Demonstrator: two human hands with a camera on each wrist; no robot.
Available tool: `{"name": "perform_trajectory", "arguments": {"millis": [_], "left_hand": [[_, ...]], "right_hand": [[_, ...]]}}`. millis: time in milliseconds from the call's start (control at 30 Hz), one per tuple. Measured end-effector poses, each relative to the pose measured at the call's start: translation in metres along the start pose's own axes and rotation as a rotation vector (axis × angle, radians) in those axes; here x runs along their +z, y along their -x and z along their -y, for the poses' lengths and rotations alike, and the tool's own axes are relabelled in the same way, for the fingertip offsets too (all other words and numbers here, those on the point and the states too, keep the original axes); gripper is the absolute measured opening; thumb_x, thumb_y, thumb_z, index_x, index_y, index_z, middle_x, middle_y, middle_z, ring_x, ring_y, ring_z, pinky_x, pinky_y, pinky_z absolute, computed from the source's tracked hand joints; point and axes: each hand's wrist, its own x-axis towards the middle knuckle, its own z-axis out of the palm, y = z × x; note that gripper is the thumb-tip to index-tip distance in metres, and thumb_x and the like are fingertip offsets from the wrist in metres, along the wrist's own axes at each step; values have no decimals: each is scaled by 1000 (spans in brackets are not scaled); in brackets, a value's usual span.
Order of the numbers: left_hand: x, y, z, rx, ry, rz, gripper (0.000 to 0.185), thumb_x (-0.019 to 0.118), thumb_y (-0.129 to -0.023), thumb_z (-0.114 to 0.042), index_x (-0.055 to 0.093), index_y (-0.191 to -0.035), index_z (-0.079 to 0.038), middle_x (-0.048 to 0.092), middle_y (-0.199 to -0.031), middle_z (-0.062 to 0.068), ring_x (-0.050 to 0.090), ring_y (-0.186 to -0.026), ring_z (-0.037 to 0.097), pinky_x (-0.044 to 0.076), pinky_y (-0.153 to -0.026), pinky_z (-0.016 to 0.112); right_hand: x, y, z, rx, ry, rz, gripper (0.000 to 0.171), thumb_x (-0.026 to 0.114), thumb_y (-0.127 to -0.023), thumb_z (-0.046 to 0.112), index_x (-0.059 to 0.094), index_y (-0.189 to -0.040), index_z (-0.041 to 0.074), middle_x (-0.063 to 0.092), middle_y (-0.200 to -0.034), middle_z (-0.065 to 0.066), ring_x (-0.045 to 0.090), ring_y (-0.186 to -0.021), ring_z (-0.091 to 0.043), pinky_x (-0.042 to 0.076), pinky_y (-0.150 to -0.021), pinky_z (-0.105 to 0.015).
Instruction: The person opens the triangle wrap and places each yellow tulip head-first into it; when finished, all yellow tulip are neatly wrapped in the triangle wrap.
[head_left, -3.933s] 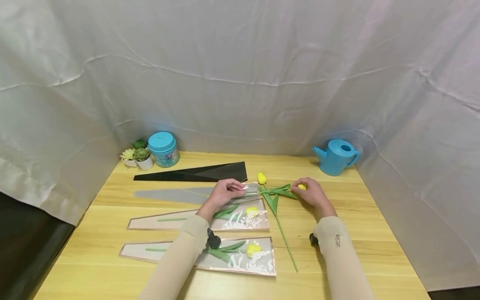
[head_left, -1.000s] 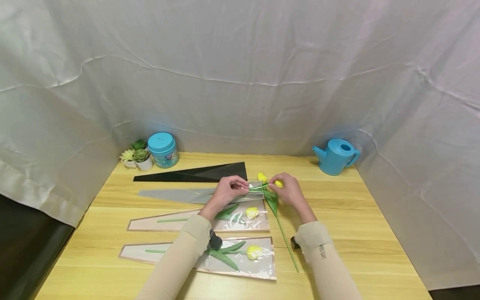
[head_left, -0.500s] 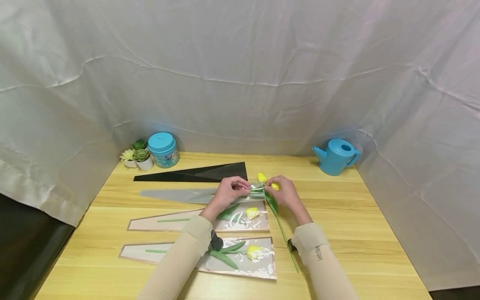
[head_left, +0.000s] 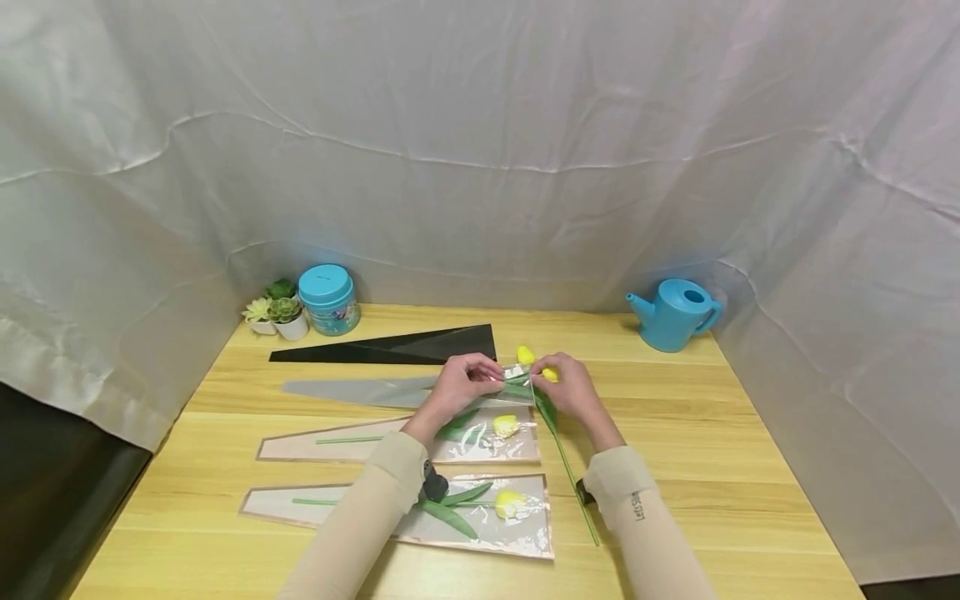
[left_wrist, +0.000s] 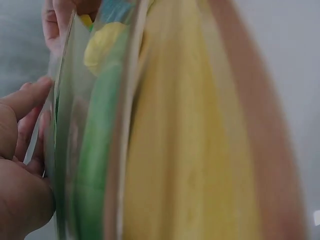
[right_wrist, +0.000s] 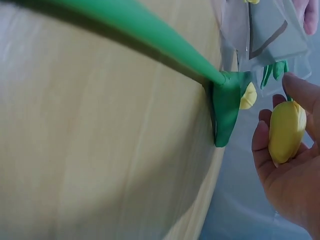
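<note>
Showing head view: left hand (head_left: 459, 382) pinches clear sleeve (head_left: 390, 390) mouth; right hand (head_left: 567, 388) feeds yellow tulip (head_left: 550, 374) in, between both hands | left wrist: fingers (left_wrist: 25, 100) pinch sleeve edge | right wrist: curled fingers (right_wrist: 272, 150) cradle tulip bloom.

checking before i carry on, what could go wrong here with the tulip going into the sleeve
1. The tulip's leaves spread wide at the mouth of the clear sleeve, which the left hand pinches open; they may snag or crease.
2. The right hand cups the yellow bloom; pushing from there could bend the thin stem.
3. A loose tulip lies right beside the hands and its long stem could get swept aside.
</note>
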Motion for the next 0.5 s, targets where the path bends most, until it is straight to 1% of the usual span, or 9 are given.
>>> {"name": "perform_trajectory", "arguments": {"millis": [133, 200, 367, 400, 500], "left_hand": [[-9, 1, -3, -7, -56, 15, 23, 87, -84, -10, 79, -106, -9, 78, -103, 7, 70, -87, 19, 55, -76, 29], [-18, 4, -3, -7, -94, 29, 25, 87, -85, -14, 79, -109, -13, 78, -107, 3, 70, -92, 17, 56, -81, 32], [-36, 11, -3, -38, -190, 72, 33, 85, -88, -17, 77, -119, -12, 77, -116, 3, 69, -109, 20, 55, -98, 41], [-38, 12, -3, -36, -206, 82, 33, 85, -88, -17, 77, -119, -12, 77, -116, 2, 70, -109, 21, 54, -99, 43], [-41, 13, -1, -26, -231, 107, 31, 84, -88, -17, 78, -118, -14, 79, -112, 0, 71, -107, 18, 55, -100, 43]], "right_hand": [[-2, 1, -3, -21, -18, -2, 7, 72, -98, 18, 76, -102, 13, 67, -130, -16, 57, -130, -41, 38, -116, -62], [-2, 2, -3, -37, -25, -6, 7, 72, -98, 17, 76, -102, 13, 68, -130, -17, 57, -130, -42, 38, -116, -62], [-5, 3, -3, -53, -37, -25, 7, 72, -97, 15, 76, -101, 11, 68, -127, -17, 59, -127, -41, 39, -115, -61], [-6, 3, -3, -57, -36, -27, 7, 72, -98, 15, 76, -102, 10, 68, -127, -18, 59, -127, -41, 40, -114, -61], [-6, 3, -3, -51, -38, -29, 8, 72, -97, 16, 76, -102, 11, 69, -126, -17, 59, -126, -40, 40, -114, -61]]}}
